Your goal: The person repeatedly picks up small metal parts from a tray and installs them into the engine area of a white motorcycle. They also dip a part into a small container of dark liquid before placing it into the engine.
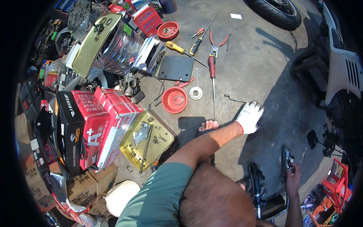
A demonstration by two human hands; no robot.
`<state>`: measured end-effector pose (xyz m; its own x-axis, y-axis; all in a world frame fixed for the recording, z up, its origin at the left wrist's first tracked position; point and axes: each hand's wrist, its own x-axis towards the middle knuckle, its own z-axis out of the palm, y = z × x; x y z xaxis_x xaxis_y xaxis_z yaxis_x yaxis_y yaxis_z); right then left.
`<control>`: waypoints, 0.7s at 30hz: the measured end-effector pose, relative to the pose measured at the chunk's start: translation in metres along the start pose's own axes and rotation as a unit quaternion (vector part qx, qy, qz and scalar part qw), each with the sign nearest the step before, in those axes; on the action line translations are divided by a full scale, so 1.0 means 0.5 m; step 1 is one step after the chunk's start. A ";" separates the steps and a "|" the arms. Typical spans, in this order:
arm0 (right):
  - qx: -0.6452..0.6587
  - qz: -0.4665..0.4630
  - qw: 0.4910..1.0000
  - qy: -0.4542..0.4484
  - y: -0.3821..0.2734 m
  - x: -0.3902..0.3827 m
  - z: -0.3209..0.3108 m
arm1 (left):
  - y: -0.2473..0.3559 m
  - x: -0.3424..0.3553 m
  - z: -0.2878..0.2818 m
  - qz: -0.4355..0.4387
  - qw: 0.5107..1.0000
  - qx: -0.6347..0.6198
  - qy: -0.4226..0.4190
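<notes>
Over the sunlit concrete floor (242,56), we are holding our left grip (250,117), in a white glove, with its fingers partly bent at the near end of a thin cranked wrench (233,98); we cannot tell whether they are closing on it. The wrench is lying on the floor, pointing away to the left. Our right grip (293,174), in shade, is touching the lower part of a silver fitting (286,156), and we cannot tell how firmly its fingers are closing. Left of that, a black-and-silver tube (257,185) is standing near us.

Further out, we are seeing a long red-handled screwdriver (211,67) lying just below red-handled pliers (215,48). A red bowl (174,100) is sitting beside a white ring (196,93), near a dark plate (176,68). A yellow tray (162,126) is holding bolts, a clear bag (141,133) and a long rod (145,149).

At the left, we are facing plenty of print: a red box (92,143) is showing large white lettering, a black box (72,128) white and orange characters, and a brown carton (81,189) dark type. Above them, a bright green label (127,29) is sticking to clear wrapping.
</notes>
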<state>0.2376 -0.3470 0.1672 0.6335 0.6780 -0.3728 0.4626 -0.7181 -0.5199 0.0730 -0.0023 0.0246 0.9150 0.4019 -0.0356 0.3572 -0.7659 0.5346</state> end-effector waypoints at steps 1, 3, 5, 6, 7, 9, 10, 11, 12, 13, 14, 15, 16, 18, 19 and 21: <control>-0.001 0.002 1.000 0.001 0.012 0.002 0.005 | 0.003 0.000 -0.005 -0.007 1.000 0.003 -0.015; -0.006 0.009 1.000 0.002 0.024 0.006 0.011 | 0.003 0.003 0.008 -0.010 1.000 0.002 -0.017; 0.006 0.022 1.000 -0.007 0.019 0.009 0.012 | 0.003 -0.004 0.016 0.003 1.000 0.009 -0.002; 0.013 0.028 0.999 -0.011 0.009 0.012 0.015 | 0.001 -0.008 0.017 0.013 1.000 -0.008 0.022; 0.007 0.013 1.000 -0.006 -0.002 0.016 0.022 | -0.004 -0.013 0.018 0.019 0.999 -0.011 0.038; -0.010 -0.015 1.000 0.008 -0.017 0.022 0.023 | -0.009 -0.018 0.013 0.033 0.996 -0.021 0.074; -0.015 -0.014 1.000 0.003 -0.017 0.024 0.020 | -0.014 -0.018 0.009 0.034 0.994 -0.059 0.089; -0.017 -0.015 1.000 -0.003 -0.017 0.027 0.022 | -0.022 -0.018 0.003 0.032 0.991 -0.059 0.118; -0.019 -0.016 1.000 -0.008 -0.017 0.030 0.025 | -0.029 -0.017 -0.004 0.030 0.987 -0.057 0.147; -0.009 -0.002 1.000 -0.006 -0.018 0.028 0.023 | -0.038 -0.015 -0.012 0.028 0.982 -0.055 0.177; 0.002 0.011 1.000 -0.005 -0.020 0.022 0.021 | -0.049 -0.011 -0.031 0.017 0.982 -0.051 0.183; 0.014 0.024 1.000 -0.005 -0.021 0.018 0.023 | -0.066 -0.005 -0.052 -0.003 0.982 -0.037 0.188; 0.008 0.022 1.000 -0.005 -0.016 0.017 0.027 | -0.085 0.004 -0.075 -0.022 0.981 -0.022 0.192; -0.007 0.018 1.000 -0.005 -0.012 0.018 0.023 | -0.126 0.029 -0.114 -0.077 0.976 0.010 0.202; -0.011 0.011 1.000 -0.009 -0.012 0.019 0.021 | -0.153 0.041 -0.124 -0.091 0.971 0.022 0.222; -0.018 -0.003 1.000 -0.016 -0.023 0.022 0.016 | -0.198 0.065 -0.153 -0.126 0.967 0.055 0.212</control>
<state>0.2341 -0.3300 0.1628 0.6103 0.6870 -0.3946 0.4895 -0.7186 -0.4940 0.0531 0.1247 0.0350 0.6447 0.7352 0.2093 0.5983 -0.6558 0.4605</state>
